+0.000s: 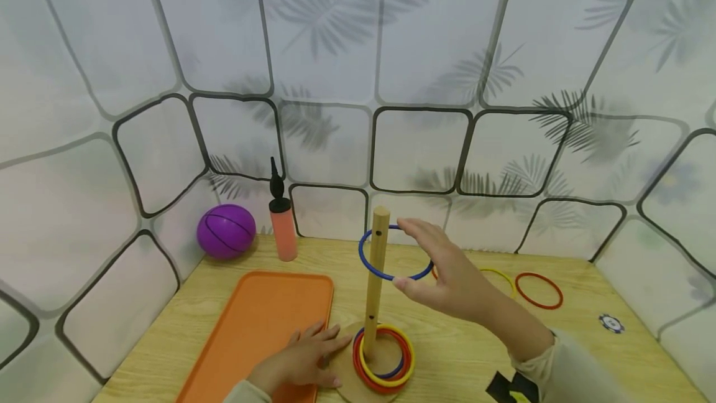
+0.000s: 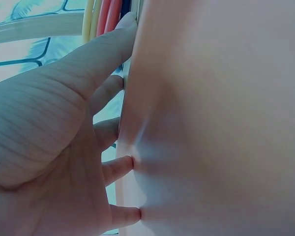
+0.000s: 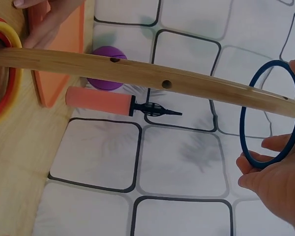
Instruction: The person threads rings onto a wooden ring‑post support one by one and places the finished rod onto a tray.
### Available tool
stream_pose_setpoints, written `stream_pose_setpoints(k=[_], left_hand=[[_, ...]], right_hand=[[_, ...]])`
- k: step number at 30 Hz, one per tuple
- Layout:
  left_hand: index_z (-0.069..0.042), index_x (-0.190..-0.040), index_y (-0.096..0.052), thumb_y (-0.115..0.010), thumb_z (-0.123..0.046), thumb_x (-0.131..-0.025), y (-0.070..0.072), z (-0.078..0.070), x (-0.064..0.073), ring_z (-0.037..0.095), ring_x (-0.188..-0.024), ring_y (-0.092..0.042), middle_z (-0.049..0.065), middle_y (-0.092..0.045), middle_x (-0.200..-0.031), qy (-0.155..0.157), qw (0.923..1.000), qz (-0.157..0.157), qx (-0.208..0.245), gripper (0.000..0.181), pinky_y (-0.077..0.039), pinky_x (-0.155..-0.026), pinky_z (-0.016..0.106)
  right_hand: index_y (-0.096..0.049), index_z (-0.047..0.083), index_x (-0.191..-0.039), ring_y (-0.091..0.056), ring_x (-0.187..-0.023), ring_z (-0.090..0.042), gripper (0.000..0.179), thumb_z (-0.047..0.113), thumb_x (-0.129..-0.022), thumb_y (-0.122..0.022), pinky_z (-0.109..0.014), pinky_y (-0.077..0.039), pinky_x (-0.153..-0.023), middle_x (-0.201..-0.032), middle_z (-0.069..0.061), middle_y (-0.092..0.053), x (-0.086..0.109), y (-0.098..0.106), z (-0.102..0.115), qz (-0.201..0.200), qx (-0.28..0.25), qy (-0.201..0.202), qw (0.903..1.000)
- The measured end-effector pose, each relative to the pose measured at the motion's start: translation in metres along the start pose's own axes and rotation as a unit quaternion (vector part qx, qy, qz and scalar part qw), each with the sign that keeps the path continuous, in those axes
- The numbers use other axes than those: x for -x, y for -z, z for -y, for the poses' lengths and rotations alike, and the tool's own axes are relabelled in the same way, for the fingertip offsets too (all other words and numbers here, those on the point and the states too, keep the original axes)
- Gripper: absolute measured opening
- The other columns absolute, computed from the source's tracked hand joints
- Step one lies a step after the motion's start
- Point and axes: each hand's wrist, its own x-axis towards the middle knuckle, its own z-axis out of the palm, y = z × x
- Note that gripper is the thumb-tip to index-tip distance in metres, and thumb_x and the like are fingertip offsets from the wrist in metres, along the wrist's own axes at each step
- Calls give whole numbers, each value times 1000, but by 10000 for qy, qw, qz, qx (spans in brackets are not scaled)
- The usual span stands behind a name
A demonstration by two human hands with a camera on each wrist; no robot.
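Observation:
A wooden post point(image 1: 373, 303) stands upright on a round wooden base point(image 1: 342, 369). My right hand point(image 1: 453, 275) holds a blue ring point(image 3: 243, 123) between spread thumb and fingers, near the top of the post. In the right wrist view the post passes through this ring. Around the post's foot lie several rings, with a yellow ring point(image 1: 412, 362) on top and red and blue ones below. My left hand point(image 1: 302, 356) rests with fingers spread at the base's left side and the edge of an orange tray point(image 1: 274, 303). In the left wrist view its fingertips touch a smooth surface.
A purple ball point(image 1: 226, 231) and a pink hand pump point(image 1: 284, 235) stand at the back left. On the table's right lie a red ring point(image 1: 561, 294), a yellow ring point(image 1: 506, 277), and a round chip point(image 1: 611, 323). A black object point(image 1: 498, 386) is partly hidden by the right sleeve.

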Motion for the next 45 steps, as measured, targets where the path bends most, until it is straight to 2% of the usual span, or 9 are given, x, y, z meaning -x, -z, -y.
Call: stream_pose_setpoints(k=[11, 18, 25, 35, 41, 45], left_hand=[[-25, -142, -46, -73, -40, -80, 1, 0, 0, 45, -137, -20, 15, -37, -148, 1, 10000, 52, 57, 69, -15, -99, 72], [-26, -142, -46, -72, -41, -80, 0, 2, -2, 45, -137, -20, 14, -36, -148, 32, 10000, 68, 42, 69, -15, -99, 72], [-29, -143, -44, -71, -43, -82, 0, 2, -3, 44, -138, -18, 12, -35, -150, 139, 9996, 154, 210, 68, -13, -100, 71], [-27, -142, -46, -72, -41, -81, 3, -1, 0, 45, -138, -18, 14, -36, -149, 107, 9997, 131, 198, 68, -13, -99, 72], [-27, -142, -46, -73, -41, -80, 2, 0, 0, 45, -138, -19, 14, -36, -149, 61, 9999, 65, 123, 69, -13, -98, 73], [-26, -142, -47, -73, -41, -80, 1, 0, 0, 45, -137, -20, 14, -37, -148, -1, 10000, -15, 70, 69, -14, -98, 73]], right_hand=[[-39, 2, -142, -38, -129, -33, 71, 21, -82, -72, -59, -37, -96, -141, -15, -42, 26, -33, -26, -29, -149, -309, 9994], [-39, 7, -143, -38, -129, -35, 71, 22, -83, -72, -61, -38, -93, -142, -16, -41, 38, -47, -37, 5, -282, -432, 9987], [-40, 9, -142, -37, -130, -34, 70, 27, -83, -73, -61, -37, -93, -142, -14, -41, 47, -63, -45, 100, -494, -625, 9968], [-40, 8, -142, -40, -127, -37, 72, 35, -83, -73, -61, -38, -93, -142, -15, -41, 66, -91, -59, 400, -834, -1100, 9896], [-38, 4, -142, -37, -127, -45, 77, 37, -82, -73, -65, -36, -92, -143, -22, -36, 77, -104, -65, 687, -1205, -1499, 9789], [-35, 2, -143, -35, -127, -49, 79, 39, -83, -72, -67, -35, -91, -144, -26, -32, 83, -113, -70, 885, -1244, -1636, 9746]])
